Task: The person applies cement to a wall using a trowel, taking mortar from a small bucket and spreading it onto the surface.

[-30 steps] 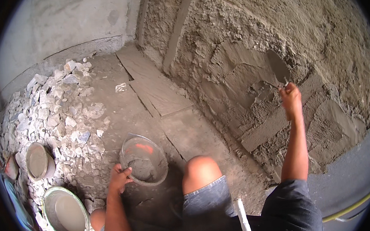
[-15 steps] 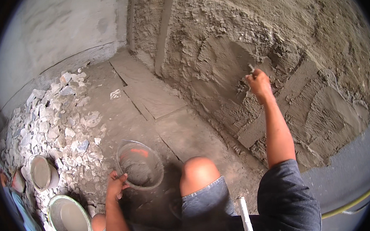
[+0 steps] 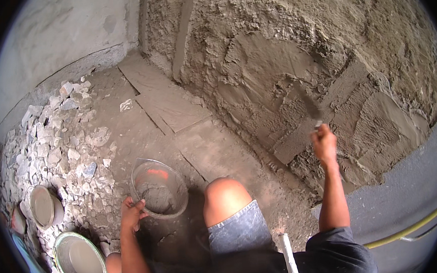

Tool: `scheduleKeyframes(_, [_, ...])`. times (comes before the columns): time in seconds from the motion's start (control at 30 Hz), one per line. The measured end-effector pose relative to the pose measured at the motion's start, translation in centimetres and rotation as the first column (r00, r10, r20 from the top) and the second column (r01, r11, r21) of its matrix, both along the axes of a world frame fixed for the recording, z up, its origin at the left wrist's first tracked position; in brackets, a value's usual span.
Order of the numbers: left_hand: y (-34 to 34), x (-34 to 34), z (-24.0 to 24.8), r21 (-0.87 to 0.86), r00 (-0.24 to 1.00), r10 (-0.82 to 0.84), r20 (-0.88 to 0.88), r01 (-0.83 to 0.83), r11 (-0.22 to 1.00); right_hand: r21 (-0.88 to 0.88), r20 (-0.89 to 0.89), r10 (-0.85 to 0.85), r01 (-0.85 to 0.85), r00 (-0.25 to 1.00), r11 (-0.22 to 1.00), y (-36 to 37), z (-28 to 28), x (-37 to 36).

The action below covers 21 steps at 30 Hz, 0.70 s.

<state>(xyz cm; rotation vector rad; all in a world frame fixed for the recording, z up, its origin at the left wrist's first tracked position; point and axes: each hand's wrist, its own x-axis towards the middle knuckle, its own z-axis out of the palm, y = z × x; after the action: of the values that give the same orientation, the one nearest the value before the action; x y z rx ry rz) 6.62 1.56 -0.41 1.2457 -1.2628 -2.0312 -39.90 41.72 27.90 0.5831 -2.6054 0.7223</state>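
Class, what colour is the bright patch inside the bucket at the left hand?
Orange. The patch inside the bucket shows best in the head view.

Building site: rubble heap point(image 3: 54, 155), mortar-smeared wall point(image 3: 269, 58), mortar bucket point(image 3: 176, 183).

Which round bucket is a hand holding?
The round, mortar-caked grey bucket with an orange inner patch; it alone is gripped, by the left hand.

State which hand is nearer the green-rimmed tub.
Left. The left hand, gripping the bucket, is right of the tub; the right hand, holding a trowel, is much farther right.
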Motion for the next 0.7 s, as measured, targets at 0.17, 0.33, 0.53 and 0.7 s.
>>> scheduleKeyframes(0.17, [0.6,-0.7,0.4,0.043,0.999,0.001,-0.036,0.001,0.999,0.397,0.082,-0.053,0.016,0.995,0.918,-5.2,-3.2,-4.2])
scheduleKeyframes(0.33, [0.5,0.0,0.1,-0.019,0.999,0.001,0.046,-0.001,1.000,0.106,0.032,0.096,-0.099,0.995,0.989,-6.1,3.1,-5.4])
scheduleKeyframes(0.53, [1.0,0.1,1.1,0.004,0.999,-0.014,-0.043,0.014,1.000,-0.229,0.268,0.071,-0.008,0.961,0.973,1.8,5.3,-1.6])
scheduleKeyframes(0.7, [1.2,-0.3,2.0,0.010,0.997,0.065,-0.045,-0.065,0.998,-0.277,-0.016,-0.105,0.096,0.994,0.956,3.8,5.0,1.4])
